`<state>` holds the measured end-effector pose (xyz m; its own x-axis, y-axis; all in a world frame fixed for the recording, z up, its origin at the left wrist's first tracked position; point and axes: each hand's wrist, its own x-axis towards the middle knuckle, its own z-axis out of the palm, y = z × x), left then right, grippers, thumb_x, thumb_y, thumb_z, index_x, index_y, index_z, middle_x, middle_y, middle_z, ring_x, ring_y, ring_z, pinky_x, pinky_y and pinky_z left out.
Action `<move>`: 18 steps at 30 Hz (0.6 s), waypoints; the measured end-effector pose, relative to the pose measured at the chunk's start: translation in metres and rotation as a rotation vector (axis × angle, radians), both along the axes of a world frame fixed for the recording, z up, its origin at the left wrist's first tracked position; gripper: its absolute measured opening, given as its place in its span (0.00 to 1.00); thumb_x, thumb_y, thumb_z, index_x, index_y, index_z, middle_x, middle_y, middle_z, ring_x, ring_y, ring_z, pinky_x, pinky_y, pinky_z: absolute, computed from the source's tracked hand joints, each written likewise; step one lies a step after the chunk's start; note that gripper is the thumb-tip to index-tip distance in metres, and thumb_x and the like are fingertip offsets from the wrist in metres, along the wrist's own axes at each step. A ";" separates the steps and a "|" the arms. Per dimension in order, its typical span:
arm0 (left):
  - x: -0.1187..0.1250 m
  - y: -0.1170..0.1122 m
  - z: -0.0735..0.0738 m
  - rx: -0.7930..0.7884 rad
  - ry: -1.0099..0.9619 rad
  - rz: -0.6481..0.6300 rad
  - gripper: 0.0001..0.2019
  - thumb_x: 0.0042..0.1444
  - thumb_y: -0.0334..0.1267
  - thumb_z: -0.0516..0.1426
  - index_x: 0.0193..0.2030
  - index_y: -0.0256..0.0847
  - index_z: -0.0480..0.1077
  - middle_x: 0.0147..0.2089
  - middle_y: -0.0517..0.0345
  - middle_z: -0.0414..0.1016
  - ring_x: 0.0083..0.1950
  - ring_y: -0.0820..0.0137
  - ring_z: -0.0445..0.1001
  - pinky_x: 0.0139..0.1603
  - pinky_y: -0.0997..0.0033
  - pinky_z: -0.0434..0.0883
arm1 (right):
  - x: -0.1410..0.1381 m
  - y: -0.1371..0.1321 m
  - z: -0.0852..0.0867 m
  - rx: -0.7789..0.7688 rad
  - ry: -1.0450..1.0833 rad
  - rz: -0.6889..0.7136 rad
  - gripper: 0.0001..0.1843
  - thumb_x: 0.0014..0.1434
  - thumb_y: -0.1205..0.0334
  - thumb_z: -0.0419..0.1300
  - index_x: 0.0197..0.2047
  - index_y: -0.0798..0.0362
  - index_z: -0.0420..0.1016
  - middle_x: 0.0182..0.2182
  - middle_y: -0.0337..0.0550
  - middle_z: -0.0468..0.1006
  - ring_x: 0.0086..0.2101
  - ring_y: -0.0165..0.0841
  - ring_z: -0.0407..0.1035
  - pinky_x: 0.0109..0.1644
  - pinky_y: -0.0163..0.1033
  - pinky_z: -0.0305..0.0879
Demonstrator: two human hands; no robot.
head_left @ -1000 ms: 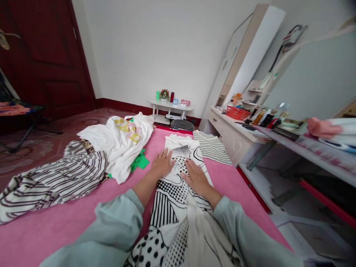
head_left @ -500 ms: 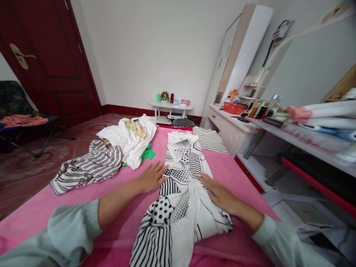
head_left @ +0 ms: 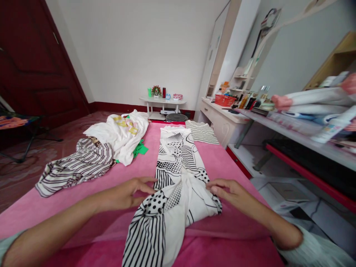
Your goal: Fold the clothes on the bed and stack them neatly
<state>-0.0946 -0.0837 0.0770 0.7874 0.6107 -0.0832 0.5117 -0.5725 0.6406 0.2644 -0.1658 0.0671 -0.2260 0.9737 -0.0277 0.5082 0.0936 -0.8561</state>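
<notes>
Fingers of the left hand and the right hand are lying half-curled against the side edges of the patterned garment — whether they are pinching cloth I cannot tell. It is stretching lengthwise away from the person down the pink bed, with both hands equally near, flanking its near end. Further left a striped heap and a white shirt are lying; a red basket is sitting on the counter, contents unclear.

bed: long garment is lying down the middle | left hand, right hand are flanking it — near edge | crumpled garment is lying by left edge, heaped top behind | folded piece is sitting at far right corner
</notes>
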 end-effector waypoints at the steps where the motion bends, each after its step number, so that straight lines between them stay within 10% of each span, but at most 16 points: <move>1: -0.001 -0.003 -0.002 -0.037 -0.016 -0.008 0.13 0.58 0.42 0.56 0.48 0.58 0.75 0.61 0.65 0.67 0.63 0.65 0.64 0.61 0.65 0.63 | -0.004 0.003 -0.005 -0.001 0.035 -0.039 0.23 0.58 0.45 0.56 0.46 0.55 0.76 0.40 0.46 0.78 0.40 0.36 0.71 0.45 0.39 0.68; 7: 0.003 -0.015 -0.004 -0.112 -0.097 -0.054 0.13 0.60 0.41 0.53 0.49 0.49 0.75 0.58 0.56 0.68 0.57 0.66 0.67 0.59 0.65 0.63 | -0.039 0.018 -0.023 -0.035 0.068 -0.141 0.31 0.45 0.59 0.66 0.53 0.56 0.71 0.36 0.42 0.74 0.27 0.28 0.63 0.31 0.34 0.63; 13: 0.006 -0.031 0.010 -0.198 -0.106 -0.063 0.14 0.59 0.47 0.53 0.39 0.41 0.76 0.38 0.56 0.75 0.39 0.69 0.70 0.42 0.71 0.66 | -0.049 -0.010 0.013 -0.005 0.059 0.191 0.02 0.49 0.69 0.60 0.27 0.54 0.73 0.34 0.40 0.73 0.35 0.30 0.66 0.40 0.34 0.62; 18: 0.006 -0.033 0.000 -0.136 -0.006 0.035 0.15 0.51 0.49 0.61 0.36 0.39 0.75 0.30 0.60 0.73 0.31 0.72 0.68 0.31 0.75 0.61 | -0.037 -0.033 0.034 -0.234 0.101 0.376 0.09 0.53 0.57 0.63 0.32 0.54 0.75 0.38 0.44 0.76 0.37 0.32 0.68 0.41 0.35 0.63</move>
